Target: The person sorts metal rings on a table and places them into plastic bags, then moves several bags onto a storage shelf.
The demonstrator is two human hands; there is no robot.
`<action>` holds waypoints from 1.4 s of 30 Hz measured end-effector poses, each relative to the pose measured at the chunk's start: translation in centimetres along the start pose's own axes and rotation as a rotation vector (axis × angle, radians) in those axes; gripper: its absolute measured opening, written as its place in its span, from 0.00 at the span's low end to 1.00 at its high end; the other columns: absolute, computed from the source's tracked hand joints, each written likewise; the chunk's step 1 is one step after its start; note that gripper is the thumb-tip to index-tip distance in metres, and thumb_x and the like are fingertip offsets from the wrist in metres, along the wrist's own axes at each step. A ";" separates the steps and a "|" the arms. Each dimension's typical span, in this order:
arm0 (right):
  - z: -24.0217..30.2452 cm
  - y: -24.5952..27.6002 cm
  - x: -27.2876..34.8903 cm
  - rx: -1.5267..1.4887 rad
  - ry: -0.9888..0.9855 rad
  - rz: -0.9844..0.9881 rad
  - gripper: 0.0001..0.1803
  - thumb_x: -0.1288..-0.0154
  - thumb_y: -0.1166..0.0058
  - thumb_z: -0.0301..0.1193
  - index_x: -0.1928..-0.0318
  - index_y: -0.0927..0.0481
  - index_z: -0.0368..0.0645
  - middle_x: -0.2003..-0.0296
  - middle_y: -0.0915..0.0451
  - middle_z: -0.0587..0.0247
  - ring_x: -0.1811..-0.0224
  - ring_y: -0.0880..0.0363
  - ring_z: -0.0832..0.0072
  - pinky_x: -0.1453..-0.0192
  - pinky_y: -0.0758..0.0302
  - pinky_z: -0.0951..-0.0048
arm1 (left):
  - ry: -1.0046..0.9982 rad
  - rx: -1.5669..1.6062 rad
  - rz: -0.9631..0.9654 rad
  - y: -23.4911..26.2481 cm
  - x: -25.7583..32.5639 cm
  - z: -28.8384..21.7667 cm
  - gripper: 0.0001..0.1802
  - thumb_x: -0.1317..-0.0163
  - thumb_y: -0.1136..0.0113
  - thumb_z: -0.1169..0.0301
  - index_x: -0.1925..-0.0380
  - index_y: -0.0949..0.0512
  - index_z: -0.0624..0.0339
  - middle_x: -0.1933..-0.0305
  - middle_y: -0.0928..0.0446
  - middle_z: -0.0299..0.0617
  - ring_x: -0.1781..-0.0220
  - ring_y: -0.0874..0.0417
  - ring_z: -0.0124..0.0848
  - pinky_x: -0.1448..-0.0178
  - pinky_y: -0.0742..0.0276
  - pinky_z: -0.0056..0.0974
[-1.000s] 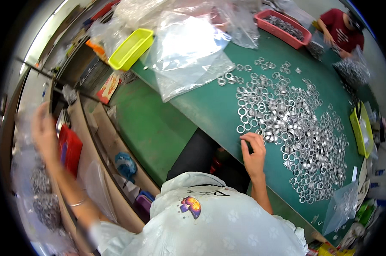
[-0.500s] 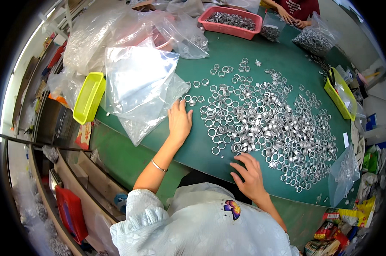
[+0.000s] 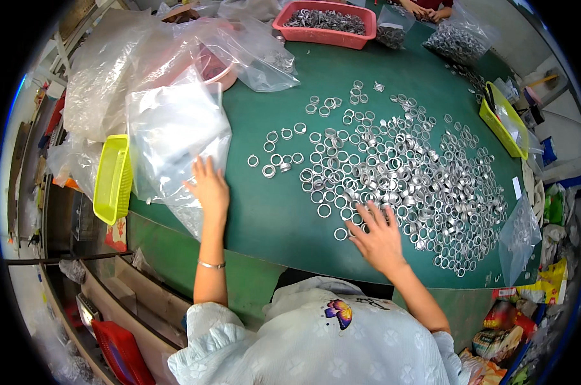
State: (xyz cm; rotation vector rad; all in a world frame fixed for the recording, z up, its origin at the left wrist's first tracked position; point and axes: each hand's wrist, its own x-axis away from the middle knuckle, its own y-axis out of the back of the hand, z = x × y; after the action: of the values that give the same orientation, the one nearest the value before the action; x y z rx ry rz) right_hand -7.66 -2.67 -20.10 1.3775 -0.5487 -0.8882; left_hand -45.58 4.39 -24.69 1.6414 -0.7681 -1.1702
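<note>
My left hand (image 3: 210,191) rests with spread fingers on the right side of a clear plastic bag (image 3: 175,122) lying on the table. A wide heap of silvery metal rings (image 3: 425,173) covers the middle and right of the green table (image 3: 265,224). At the heap's near left edge, my right hand (image 3: 379,242) reaches in, fingers apart, its tips at the rings. No ring shows held in it. Several loose rings (image 3: 269,171) lie between the bag and the heap.
A pink tray (image 3: 284,29) of metal parts stands at the back, with filled clear bags (image 3: 457,42) to its right. A co-worker's hands (image 3: 425,9) show beyond. Yellow-green baskets stand left (image 3: 114,179) and right (image 3: 503,125). A small clear bag (image 3: 520,237) hangs over the right edge.
My left hand has moved left with the plastic bag, away from the loose rings. My right hand has moved forward from the table edge to the heap. The view has shifted.
</note>
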 end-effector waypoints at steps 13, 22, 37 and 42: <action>-7.5 1.1 0.2 0.092 -0.278 -0.280 0.23 0.51 0.40 0.36 0.51 0.26 0.49 0.48 0.32 0.56 0.42 0.37 0.57 0.39 0.42 0.53 | -0.476 0.649 0.099 3.6 3.0 -9.4 0.17 0.44 0.50 0.81 0.52 0.28 0.64 0.37 0.39 0.54 0.35 0.38 0.49 0.34 0.43 0.48; -6.7 3.8 -5.1 -0.257 -0.378 -0.274 0.20 0.56 0.36 0.32 0.58 0.22 0.48 0.51 0.31 0.57 0.44 0.38 0.60 0.41 0.46 0.59 | -0.453 0.485 0.148 0.3 3.1 -12.9 0.24 0.39 0.49 0.62 0.46 0.32 0.64 0.36 0.47 0.67 0.35 0.48 0.63 0.34 0.50 0.57; -4.6 -2.7 -18.8 0.074 -0.217 -0.147 0.10 0.54 0.42 0.31 0.67 0.19 0.43 0.61 0.28 0.59 0.52 0.33 0.64 0.47 0.42 0.55 | -0.457 0.686 0.036 0.3 -0.3 -13.5 0.21 0.43 0.48 0.76 0.48 0.33 0.66 0.40 0.39 0.58 0.40 0.36 0.54 0.38 0.39 0.42; -4.6 -2.9 -19.6 0.179 -0.258 -0.056 0.07 0.51 0.47 0.27 0.70 0.18 0.44 0.63 0.24 0.59 0.52 0.30 0.63 0.46 0.42 0.56 | -0.433 0.379 0.021 -1.6 -2.1 -15.4 0.22 0.39 0.50 0.68 0.45 0.34 0.65 0.39 0.42 0.61 0.35 0.42 0.54 0.37 0.46 0.59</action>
State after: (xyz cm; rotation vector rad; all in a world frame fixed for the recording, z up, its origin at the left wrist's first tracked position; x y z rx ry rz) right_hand -16.01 15.91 -20.47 1.4539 -0.8060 -1.0926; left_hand -31.92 11.90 -24.01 1.6910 -1.3453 -1.4523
